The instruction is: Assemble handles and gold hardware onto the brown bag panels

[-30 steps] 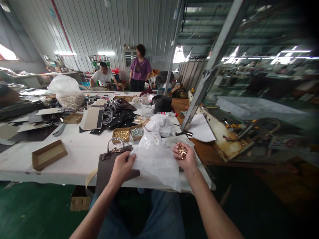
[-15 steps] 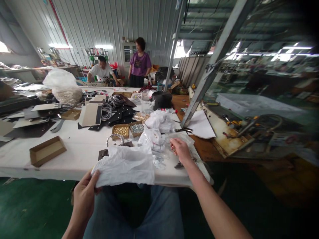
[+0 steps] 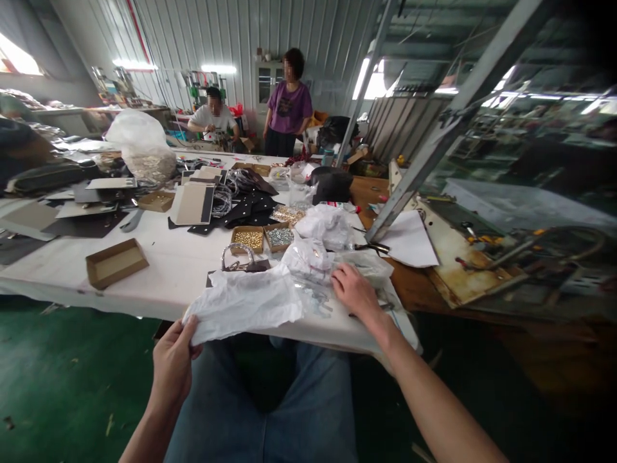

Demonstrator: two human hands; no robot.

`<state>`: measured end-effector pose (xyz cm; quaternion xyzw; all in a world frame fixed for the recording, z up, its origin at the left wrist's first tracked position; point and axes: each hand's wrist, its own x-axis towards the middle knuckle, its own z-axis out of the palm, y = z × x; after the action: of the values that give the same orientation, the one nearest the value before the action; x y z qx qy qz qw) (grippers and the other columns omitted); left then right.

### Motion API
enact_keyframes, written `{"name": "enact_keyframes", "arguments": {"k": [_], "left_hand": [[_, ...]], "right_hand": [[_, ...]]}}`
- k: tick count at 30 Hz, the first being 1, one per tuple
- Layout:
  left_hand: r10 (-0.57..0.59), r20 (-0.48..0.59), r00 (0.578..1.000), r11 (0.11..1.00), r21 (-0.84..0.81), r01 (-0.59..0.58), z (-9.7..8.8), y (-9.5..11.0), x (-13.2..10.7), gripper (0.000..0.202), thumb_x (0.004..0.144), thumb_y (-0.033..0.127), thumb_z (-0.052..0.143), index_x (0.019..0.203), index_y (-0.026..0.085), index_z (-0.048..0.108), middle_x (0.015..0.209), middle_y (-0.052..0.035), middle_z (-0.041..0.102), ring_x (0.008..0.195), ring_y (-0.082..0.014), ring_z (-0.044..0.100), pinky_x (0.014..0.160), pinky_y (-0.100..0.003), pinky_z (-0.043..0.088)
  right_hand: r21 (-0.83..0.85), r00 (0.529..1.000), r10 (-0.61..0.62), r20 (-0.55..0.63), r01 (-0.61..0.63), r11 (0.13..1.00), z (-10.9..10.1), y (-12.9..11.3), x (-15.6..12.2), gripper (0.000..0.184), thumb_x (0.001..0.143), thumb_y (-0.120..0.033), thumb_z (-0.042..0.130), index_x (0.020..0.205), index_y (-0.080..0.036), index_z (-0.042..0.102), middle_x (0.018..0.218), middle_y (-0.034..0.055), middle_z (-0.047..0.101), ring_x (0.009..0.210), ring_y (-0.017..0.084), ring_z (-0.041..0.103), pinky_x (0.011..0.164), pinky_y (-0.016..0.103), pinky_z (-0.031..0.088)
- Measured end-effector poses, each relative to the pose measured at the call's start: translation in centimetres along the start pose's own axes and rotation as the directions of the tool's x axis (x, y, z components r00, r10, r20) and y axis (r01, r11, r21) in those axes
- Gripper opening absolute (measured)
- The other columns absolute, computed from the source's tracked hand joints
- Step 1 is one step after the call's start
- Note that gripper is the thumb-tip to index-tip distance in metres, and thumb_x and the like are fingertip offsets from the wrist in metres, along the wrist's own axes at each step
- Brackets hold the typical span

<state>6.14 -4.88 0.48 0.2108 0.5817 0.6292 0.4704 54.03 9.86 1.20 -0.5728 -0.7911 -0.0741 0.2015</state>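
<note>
At lower left, the left hand pinches a white bag. Right of centre, the right hand bends over plastic; I cannot tell its grip.

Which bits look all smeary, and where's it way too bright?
In the head view, the pale tub at far right is smeared; the tube lights and the window at upper left glare white; the left hand and the white sheet it holds look clearer.
</note>
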Motion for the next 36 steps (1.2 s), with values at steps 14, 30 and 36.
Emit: {"name": "enact_keyframes", "arguments": {"k": [14, 30, 36], "left_hand": [[0.000, 0.195, 0.981, 0.996, -0.084, 0.017, 0.8, -0.5, -1.6, 0.050, 0.093, 0.056, 0.091, 0.121, 0.015, 0.086, 0.090, -0.0068, 0.081, 0.073, -0.0176, 0.069, 0.065, -0.026, 0.055], [-0.261, 0.144, 0.955, 0.936, -0.205, 0.286, -3.3, -10.0, -8.5, 0.069, 0.101, 0.069, 0.079, 0.143, 0.015, 0.075, 0.132, -0.0178, 0.080, 0.125, -0.0336, 0.076, 0.115, -0.043, 0.056], [0.026, -0.349, 0.937, 0.999, -0.023, -0.037, -14.5, -10.2, -2.9, 0.063, 0.097, 0.063, 0.084, 0.142, 0.021, 0.074, 0.135, -0.0147, 0.079, 0.126, -0.0332, 0.072, 0.112, -0.042, 0.054]], "right_hand": [[0.367, 0.923, 0.372, 0.097, -0.381, 0.849, -1.2, -17.4, -2.4, 0.132, 0.080, -0.089, 0.085, 0.180, -0.018, 0.036, 0.159, 0.0297, 0.065, 0.142, 0.051, 0.067, 0.111, 0.063, 0.059], [0.711, 0.691, -0.196, 0.696, -0.702, 0.051, 6.6, -36.5, -11.9, 0.069, 0.103, -0.071, 0.073, 0.146, -0.018, 0.079, 0.138, 0.0181, 0.082, 0.128, 0.038, 0.078, 0.117, 0.049, 0.060], [0.718, 0.685, -0.217, 0.695, -0.646, 0.260, 9.9, -38.3, -14.3, 0.075, 0.094, -0.070, 0.083, 0.154, -0.025, 0.075, 0.128, 0.0159, 0.084, 0.100, 0.032, 0.081, 0.089, 0.042, 0.069]]}}
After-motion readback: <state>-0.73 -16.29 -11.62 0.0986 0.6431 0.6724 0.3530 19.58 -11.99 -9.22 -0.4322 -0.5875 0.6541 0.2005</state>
